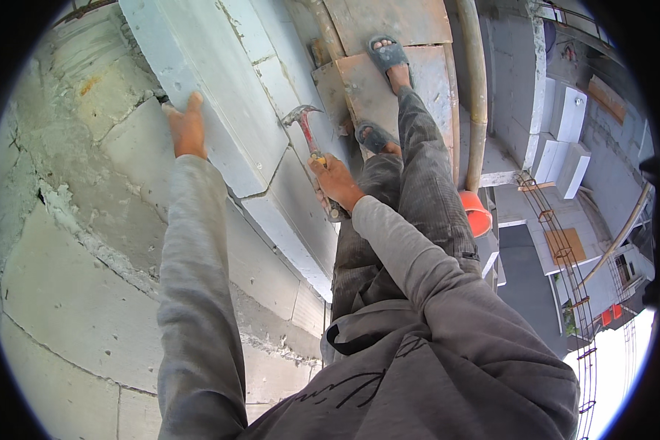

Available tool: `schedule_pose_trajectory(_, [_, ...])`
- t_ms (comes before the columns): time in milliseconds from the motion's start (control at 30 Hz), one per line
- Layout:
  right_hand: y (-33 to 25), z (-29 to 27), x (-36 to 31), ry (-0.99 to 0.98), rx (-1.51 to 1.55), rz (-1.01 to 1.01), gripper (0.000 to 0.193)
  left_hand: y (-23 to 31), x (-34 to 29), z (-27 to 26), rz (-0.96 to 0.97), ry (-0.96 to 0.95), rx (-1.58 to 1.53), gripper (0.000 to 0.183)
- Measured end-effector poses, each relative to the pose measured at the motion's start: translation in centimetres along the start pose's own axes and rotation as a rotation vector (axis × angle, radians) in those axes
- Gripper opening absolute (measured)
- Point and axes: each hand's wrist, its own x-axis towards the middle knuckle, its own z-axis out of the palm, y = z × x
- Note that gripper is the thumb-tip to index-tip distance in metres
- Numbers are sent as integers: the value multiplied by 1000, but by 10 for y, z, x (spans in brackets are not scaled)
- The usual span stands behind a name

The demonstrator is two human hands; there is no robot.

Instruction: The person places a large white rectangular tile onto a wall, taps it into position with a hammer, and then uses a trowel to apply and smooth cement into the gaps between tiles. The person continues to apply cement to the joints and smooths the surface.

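My right hand (335, 181) is closed round the handle of a claw hammer (306, 128) with a metal head and a red and yellow grip. The hammer head is raised over the top of a pale block wall. My left hand (187, 126) touches the side of a long white block (213, 121) in that wall. Its thumb and a finger show apart, near a dark gap beneath the block; the other fingers are hidden.
Rough block masonry (66, 271) fills the left side. My sandalled feet stand on worn boards (411, 88) beside a bamboo pole (474, 95). An orange bucket (476, 214) sits below, right of my legs. Farther right are loose white blocks (573, 170) and a rebar cage (565, 253).
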Motion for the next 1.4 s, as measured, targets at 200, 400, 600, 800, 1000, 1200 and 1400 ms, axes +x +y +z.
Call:
schedule_pose_trajectory(200, [-52, -45, -18, -32, -272, -163, 59, -8, -18, 7, 103, 129, 258, 100])
schedule_pose_trajectory(400, [-175, -80, -50, 72, -631, -529, 55, -4, -26, 10, -51, 89, 266, 97])
schedule_pose_trajectory(600, [-396, -38, 5, 112, -811, -795, 38, -13, -33, 13, -149, 66, 223, 91])
schedule_pose_trajectory(800, [-564, 24, 80, -34, -920, -832, 39, -21, -44, 4, -122, -13, 168, 94])
schedule_pose_trajectory(1000, [-614, 58, 107, -88, -780, -780, 36, -30, -59, 4, -96, -16, 222, 99])
schedule_pose_trajectory(1200, [-611, 53, 125, -156, -901, -683, 34, -27, -66, 3, -170, -59, 262, 101])
schedule_pose_trajectory(1400, [-592, 49, 130, -170, -829, -586, 30, -16, -67, -1, -236, -108, 226, 104])
